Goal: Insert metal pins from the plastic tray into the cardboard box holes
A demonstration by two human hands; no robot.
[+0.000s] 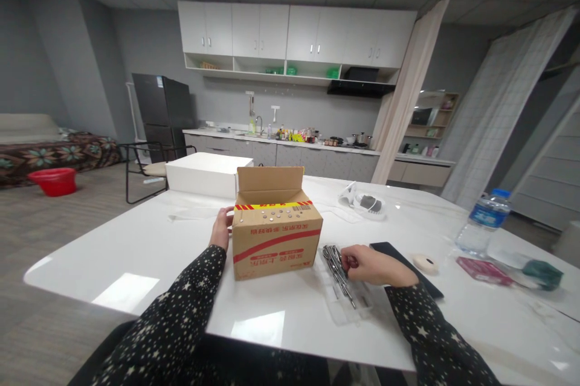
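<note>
A cardboard box [274, 253] with red print stands on the white table in front of me, its back flap [270, 179] raised. My left hand [220, 229] grips the box's left side, the fingertips partly hidden behind it. Several small silvery discs [272, 217] are spread over the box top. Right of the box lies a clear plastic tray [341, 313] with a heap of long metal screws or rods [338, 274]. At the heap's right edge my right hand [369, 264] is closed in a pinch. Whatever sits between its fingertips is too small to make out.
Behind the cardboard box is a white box [206, 174]. A white device with a cable [369, 203] lies farther back. To the right are a black flat object [399, 259], a cream rounded item [425, 263], a pink packet [484, 271] and a water bottle [484, 223].
</note>
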